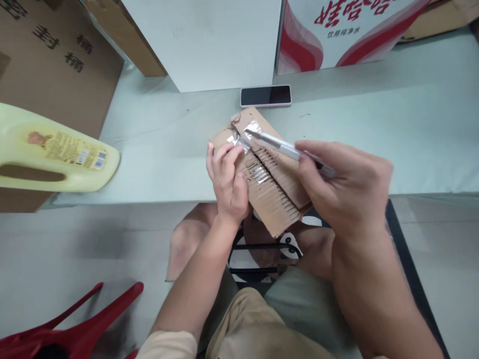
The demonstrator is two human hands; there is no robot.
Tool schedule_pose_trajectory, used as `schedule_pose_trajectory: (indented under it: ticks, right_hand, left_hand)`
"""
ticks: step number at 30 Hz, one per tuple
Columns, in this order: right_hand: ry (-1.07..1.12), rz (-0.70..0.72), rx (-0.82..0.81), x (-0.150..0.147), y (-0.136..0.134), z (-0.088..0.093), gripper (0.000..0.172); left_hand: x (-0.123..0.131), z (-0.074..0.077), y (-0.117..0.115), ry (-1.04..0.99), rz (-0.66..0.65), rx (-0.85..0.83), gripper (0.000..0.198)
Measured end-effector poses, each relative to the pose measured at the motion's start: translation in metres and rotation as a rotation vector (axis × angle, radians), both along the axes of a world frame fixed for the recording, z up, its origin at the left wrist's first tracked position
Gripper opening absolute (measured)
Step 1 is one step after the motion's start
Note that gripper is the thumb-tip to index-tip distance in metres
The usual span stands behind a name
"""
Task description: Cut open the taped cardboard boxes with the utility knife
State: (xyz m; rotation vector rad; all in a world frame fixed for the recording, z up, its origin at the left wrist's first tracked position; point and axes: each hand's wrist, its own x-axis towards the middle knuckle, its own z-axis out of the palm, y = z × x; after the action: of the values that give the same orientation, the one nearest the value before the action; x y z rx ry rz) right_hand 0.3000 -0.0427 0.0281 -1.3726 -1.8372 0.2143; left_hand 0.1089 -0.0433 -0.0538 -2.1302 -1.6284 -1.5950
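A small brown cardboard box (271, 197) with clear tape over its centre seam lies tilted at the table's front edge, one corner jutting past it. My left hand (230, 182) is closed on the box's left side, fingers over the top near the tape. In my right hand (344, 179) is a slim silver utility knife (279, 144), gripped like a pen. Its blade points left and reaches the taped area near the box's far end; whether it touches cannot be told. Rows of short dark marks run along both sides of the seam.
Beyond the box lies a phone (265, 96). Behind it stand a white box (224, 45) and a red-and-white carton (337, 40). A yellow jug (56, 149) and a large cardboard box (56, 65) are at left. A red chair (82, 319) is on the floor.
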Motion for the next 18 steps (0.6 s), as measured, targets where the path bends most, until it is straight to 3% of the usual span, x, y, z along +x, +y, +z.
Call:
schedule_pose_trajectory:
  ticks: [4, 10, 14, 18]
  right_hand:
    - [-0.1, -0.01, -0.06, 0.0, -0.008, 0.011, 0.023]
    - [-0.138, 0.304, -0.175, -0.009, -0.017, 0.028, 0.027]
    - [-0.071, 0.384, -0.17, -0.022, -0.014, 0.024, 0.018]
    - [-0.009, 0.377, -0.152, -0.028, -0.009, 0.014, 0.024]
  left_hand:
    - [-0.002, -0.001, 0.001, -0.002, 0.007, -0.006, 0.047]
    - [0.003, -0.002, 0.002, -0.06, -0.016, 0.023, 0.044]
    - [-0.002, -0.001, 0.001, -0.004, 0.005, -0.029, 0.046]
    - [-0.013, -0.002, 0.001, 0.105, 0.007, -0.004, 0.05]
